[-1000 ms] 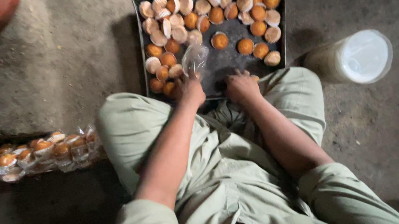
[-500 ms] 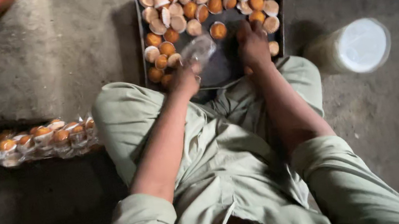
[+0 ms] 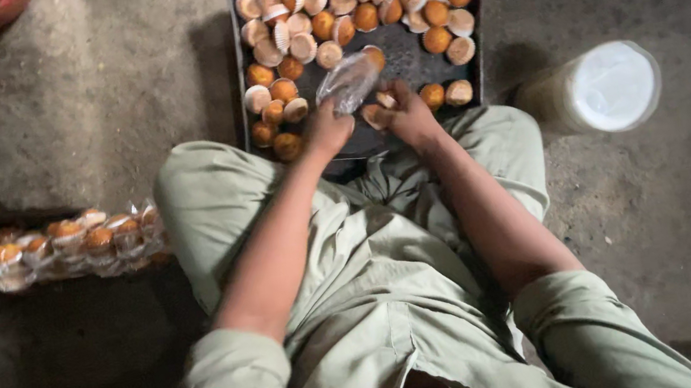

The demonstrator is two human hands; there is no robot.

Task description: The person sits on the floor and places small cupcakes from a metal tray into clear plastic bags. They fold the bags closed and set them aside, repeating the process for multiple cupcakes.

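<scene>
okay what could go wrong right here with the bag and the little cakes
The left hand holds the clear plastic bag only at one end, so it might sag as the right hand brings a small cake to it. The cakes lie crowded on the dark tray, so a reaching hand might knock some over.

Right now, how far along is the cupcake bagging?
Done: a row of filled bags lies on the floor. In hand: the left hand holds a clear plastic bag, the right hand a cupcake. Left: many loose cupcakes still on the dark tray.
</scene>
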